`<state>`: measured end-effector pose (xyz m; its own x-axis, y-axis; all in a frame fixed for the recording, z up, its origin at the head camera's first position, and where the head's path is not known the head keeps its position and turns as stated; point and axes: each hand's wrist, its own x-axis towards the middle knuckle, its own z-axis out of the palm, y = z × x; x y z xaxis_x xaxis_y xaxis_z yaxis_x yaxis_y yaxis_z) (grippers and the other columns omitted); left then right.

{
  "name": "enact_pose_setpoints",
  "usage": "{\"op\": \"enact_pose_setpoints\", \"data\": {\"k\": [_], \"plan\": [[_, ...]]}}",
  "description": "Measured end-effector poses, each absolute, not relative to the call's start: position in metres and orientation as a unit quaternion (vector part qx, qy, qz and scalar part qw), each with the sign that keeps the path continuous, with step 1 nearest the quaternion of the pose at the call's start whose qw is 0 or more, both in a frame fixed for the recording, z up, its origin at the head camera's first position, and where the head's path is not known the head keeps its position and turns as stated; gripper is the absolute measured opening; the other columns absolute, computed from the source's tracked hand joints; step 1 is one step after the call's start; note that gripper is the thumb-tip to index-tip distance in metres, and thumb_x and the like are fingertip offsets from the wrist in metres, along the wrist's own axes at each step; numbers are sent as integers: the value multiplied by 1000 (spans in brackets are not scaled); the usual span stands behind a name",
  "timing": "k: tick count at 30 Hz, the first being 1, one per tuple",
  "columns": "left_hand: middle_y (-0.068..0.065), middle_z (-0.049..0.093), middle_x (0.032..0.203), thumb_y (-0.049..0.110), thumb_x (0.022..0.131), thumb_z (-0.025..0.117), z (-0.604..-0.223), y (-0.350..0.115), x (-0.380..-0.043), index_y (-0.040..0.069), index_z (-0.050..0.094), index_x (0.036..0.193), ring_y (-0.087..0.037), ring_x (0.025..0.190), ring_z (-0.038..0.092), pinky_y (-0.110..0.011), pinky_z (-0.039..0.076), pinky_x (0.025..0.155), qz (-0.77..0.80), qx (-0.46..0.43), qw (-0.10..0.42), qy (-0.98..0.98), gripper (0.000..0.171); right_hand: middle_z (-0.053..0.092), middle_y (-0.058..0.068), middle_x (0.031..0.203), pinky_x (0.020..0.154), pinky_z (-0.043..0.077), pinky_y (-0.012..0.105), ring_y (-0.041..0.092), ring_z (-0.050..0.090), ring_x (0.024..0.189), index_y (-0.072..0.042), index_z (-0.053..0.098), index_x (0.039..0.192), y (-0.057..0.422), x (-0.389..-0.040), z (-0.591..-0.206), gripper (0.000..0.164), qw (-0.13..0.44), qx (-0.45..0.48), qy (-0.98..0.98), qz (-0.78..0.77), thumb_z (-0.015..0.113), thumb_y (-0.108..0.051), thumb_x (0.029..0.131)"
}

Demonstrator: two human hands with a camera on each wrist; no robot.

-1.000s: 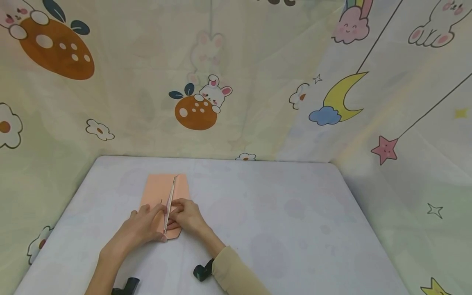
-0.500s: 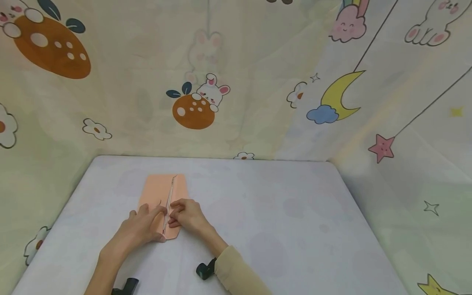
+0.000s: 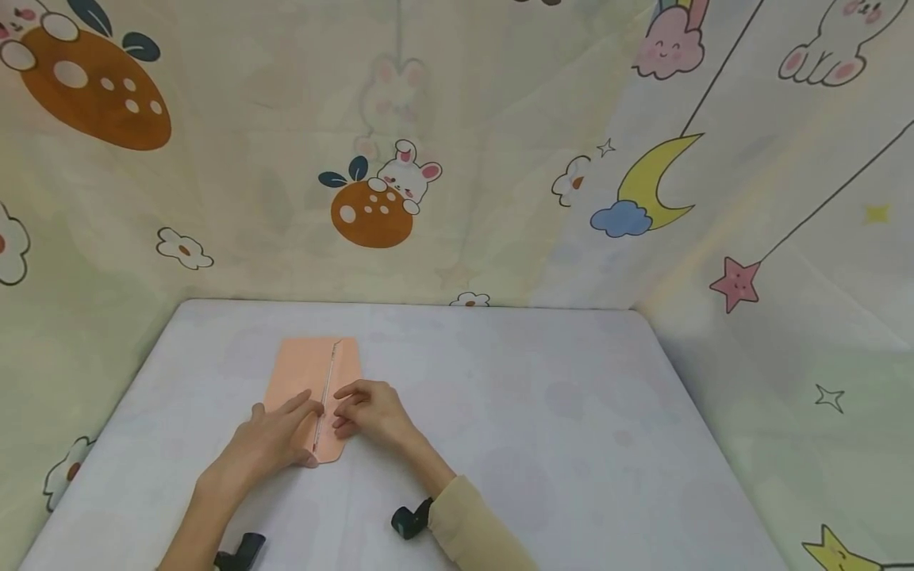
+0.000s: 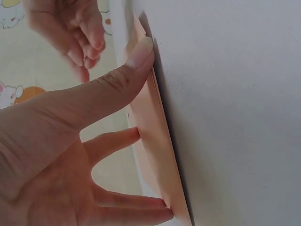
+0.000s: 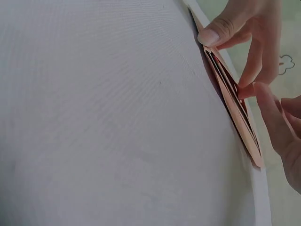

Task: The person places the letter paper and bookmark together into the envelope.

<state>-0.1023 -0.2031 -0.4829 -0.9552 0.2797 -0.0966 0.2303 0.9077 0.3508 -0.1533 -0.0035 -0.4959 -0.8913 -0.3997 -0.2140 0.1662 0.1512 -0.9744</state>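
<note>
A flat, peach-coloured folded paper piece [image 3: 300,369], much like an envelope, lies on the white table. A narrow slit runs lengthwise between its two flaps, and its near right corner is cut at a slant. My left hand [image 3: 267,440] rests on its left flap; in the left wrist view the thumb and spread fingertips [image 4: 141,51] touch the paper [image 4: 157,141]. My right hand [image 3: 374,412] is at the right flap, fingers bent loosely and holding nothing. Through the right wrist view, the paper [image 5: 242,127] shows several thin layers with dark gaps along its edge.
The white table [image 3: 557,428] reaches back to a cloth wall [image 3: 485,174] printed with rabbits, flowers and a moon. Dark camera mounts sit at both wrists, the right one [image 3: 410,521] beside a beige sleeve [image 3: 478,527].
My right hand has come off the right flap and shifted a little to the right. The slit has narrowed as the flaps lie flatter. My left hand stays on the paper.
</note>
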Motion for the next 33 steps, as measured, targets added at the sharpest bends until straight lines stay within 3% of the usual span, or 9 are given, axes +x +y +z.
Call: {"op": "enact_pose_setpoints", "data": {"k": [8, 14, 18, 21, 29, 33], "plan": [[-20, 47, 156, 40, 70, 91, -483, -201, -105, 3, 53, 147, -49, 92, 53, -54, 51, 64, 141, 120, 94, 978, 94, 75, 18, 92, 73, 62, 42, 27, 76, 75, 7, 68, 118, 14, -153, -493, 24, 192, -112, 711, -667, 60, 6, 95], [-22, 55, 148, 41, 75, 87, -483, -197, -106, 1, 62, 137, -46, 86, 55, -58, 52, 68, 93, 135, 52, 985, 78, 73, 25, 97, 71, 62, 42, 24, 74, 71, 6, 69, 116, 32, -151, -492, 24, 161, -109, 717, -669, 59, 6, 95], [-22, 63, 136, 30, 75, 89, -486, -196, -103, 0, 68, 121, -43, 83, 55, -53, 51, 63, 103, 151, -13, 983, 59, 73, 26, 97, 73, 62, 46, 32, 74, 75, 5, 70, 114, 44, -151, -491, 25, 136, -99, 734, -658, 57, 7, 93], [-23, 64, 132, 24, 71, 92, -486, -196, -103, 0, 68, 117, -40, 82, 54, -49, 51, 60, 136, 143, -25, 980, 57, 73, 25, 97, 73, 61, 47, 36, 74, 77, 6, 70, 114, 52, -149, -491, 23, 115, -99, 748, -646, 59, 6, 94], [-20, 61, 136, 33, 72, 91, -488, -202, -103, -2, 65, 128, -42, 93, 54, -57, 52, 68, 140, 135, -6, 981, 71, 75, 18, 93, 70, 61, 32, 30, 74, 78, 3, 72, 111, 77, -144, -491, 18, 46, -120, 799, -588, 62, 4, 95], [-19, 61, 137, 37, 74, 89, -491, -208, -105, 0, 65, 129, -43, 95, 55, -55, 51, 67, 129, 145, -15, 981, 70, 76, 8, 97, 76, 58, 25, 21, 72, 88, -3, 73, 112, 91, -145, -488, 18, 10, -131, 838, -529, 65, -3, 97]]}}
